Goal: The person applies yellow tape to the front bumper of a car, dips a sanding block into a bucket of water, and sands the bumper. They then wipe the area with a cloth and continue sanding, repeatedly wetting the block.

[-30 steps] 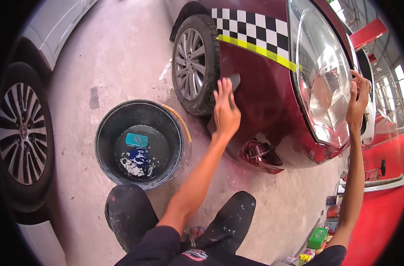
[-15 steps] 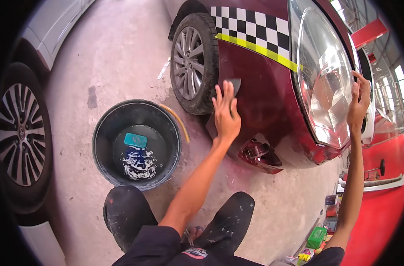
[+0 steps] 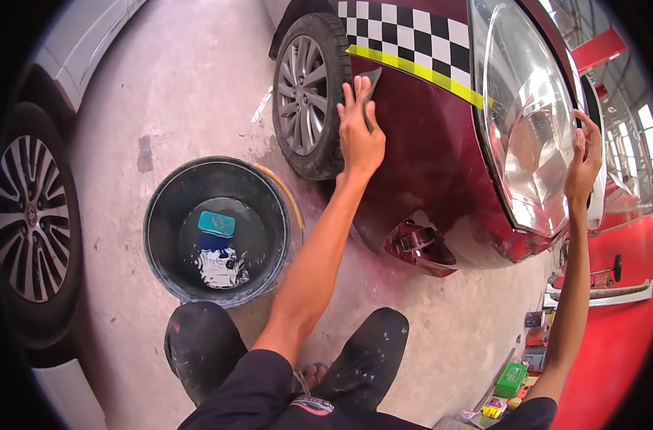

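My left hand (image 3: 361, 136) presses a dark grey sheet of sandpaper (image 3: 373, 80) against the maroon front bumper (image 3: 419, 158), close to the front wheel (image 3: 306, 93) and below a yellow tape strip (image 3: 412, 69). Its fingers lie over the sheet, hiding most of it. My right hand (image 3: 583, 161) rests at the outer edge of the clear headlight (image 3: 523, 136), fingers apart and holding nothing. A black bucket (image 3: 161, 251) of water stands on the floor in front of my knees, with a turquoise block (image 3: 216, 223) in it.
A black-and-white checkered band (image 3: 412, 36) runs above the yellow tape. Beneath the headlight is an opening (image 3: 419, 244) in the bumper. Another car's wheel (image 3: 34, 215) stands at the left. Cans and a green basket (image 3: 511, 380) line the lower right. A hose (image 3: 282, 193) lies beside the bucket.
My left hand has slid the sandpaper up the bumper, nearer the yellow tape and the wheel. My right hand stays at the headlight. The water's reflections in the bucket have shifted.
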{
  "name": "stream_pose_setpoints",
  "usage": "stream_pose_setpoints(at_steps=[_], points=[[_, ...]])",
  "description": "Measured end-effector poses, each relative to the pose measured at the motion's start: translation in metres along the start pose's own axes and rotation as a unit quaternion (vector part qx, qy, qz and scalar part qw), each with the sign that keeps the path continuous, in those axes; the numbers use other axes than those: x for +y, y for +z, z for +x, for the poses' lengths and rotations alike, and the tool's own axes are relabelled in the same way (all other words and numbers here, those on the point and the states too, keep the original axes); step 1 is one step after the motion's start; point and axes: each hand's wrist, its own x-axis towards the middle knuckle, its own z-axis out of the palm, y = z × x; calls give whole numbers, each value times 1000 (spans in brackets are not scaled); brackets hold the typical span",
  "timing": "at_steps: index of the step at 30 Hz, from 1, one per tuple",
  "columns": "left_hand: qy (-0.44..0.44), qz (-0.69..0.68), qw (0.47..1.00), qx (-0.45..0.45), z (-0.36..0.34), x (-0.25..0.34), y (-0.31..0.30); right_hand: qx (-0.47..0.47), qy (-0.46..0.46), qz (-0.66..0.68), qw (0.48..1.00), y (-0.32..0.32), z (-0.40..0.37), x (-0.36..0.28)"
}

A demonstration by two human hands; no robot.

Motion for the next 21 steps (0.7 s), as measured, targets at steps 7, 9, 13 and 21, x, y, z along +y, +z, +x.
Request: stream_pose_setpoints(at_steps=[7, 9, 13, 21], points=[[6, 24, 1000, -14, 7, 9, -7, 14, -24, -9, 1000, 1, 0, -1], [3, 15, 1000, -14, 6, 6, -5, 9, -14, 12, 1000, 1, 0, -4], [19, 8, 999, -33, -43, 7, -7, 3, -9, -41, 999, -3, 0, 4], [-44, 35, 998, -33, -75, 0, -10, 18, -31, -40, 999, -1, 0, -4]])
